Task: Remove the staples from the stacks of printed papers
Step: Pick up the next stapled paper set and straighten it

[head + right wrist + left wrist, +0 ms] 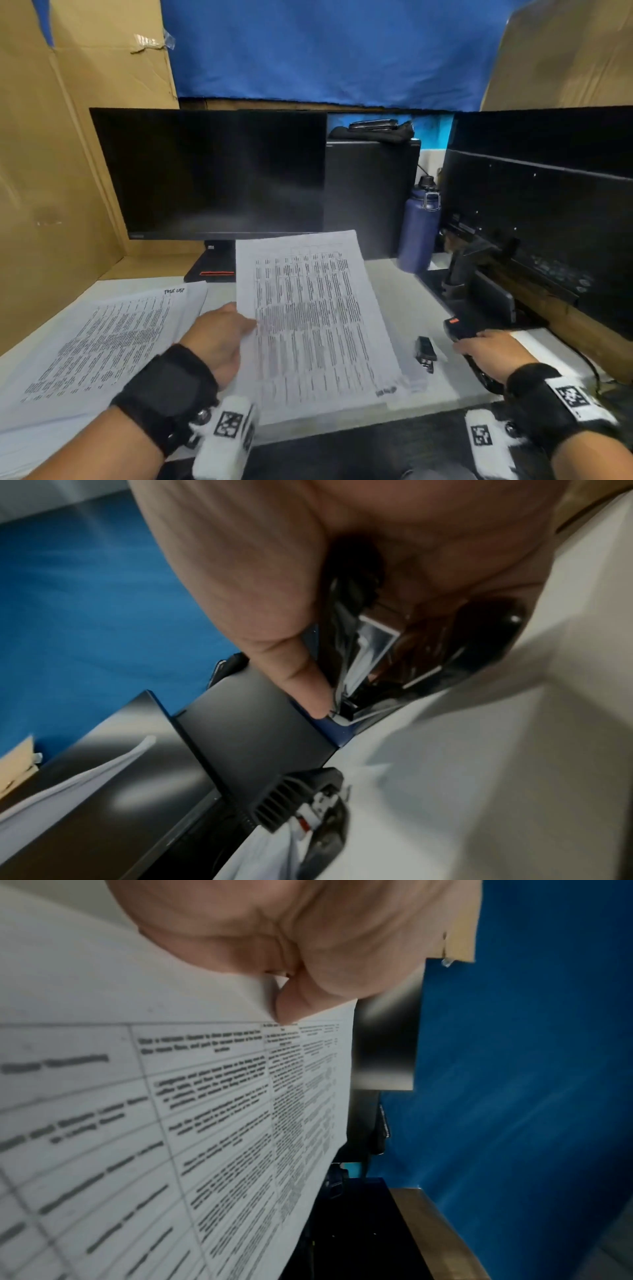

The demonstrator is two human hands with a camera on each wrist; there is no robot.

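Note:
My left hand (pixel 219 335) pinches the left edge of a stack of printed papers (pixel 308 318) and holds it tilted up off the white desk (pixel 404 291). Up close, the thumb (pixel 291 1007) lies on the printed table of the top sheet (pixel 205 1096). More sheets (pixel 407 383) lie flat beneath it. A second printed stack (pixel 102 342) rests at the left. My right hand (pixel 486 349) curls over a black stapler (pixel 457 327) with an orange mark, low on the desk; its metal parts (pixel 377 653) show under the fingers. A small black staple remover (pixel 425 353) lies between the hands.
A dark monitor (pixel 212 174) stands behind the papers, with a black box (pixel 370 192) and a blue bottle (pixel 418 233) to its right. Black equipment (pixel 479 274) and a second dark screen (pixel 548 192) crowd the right side. Cardboard walls (pixel 51 171) close in the left.

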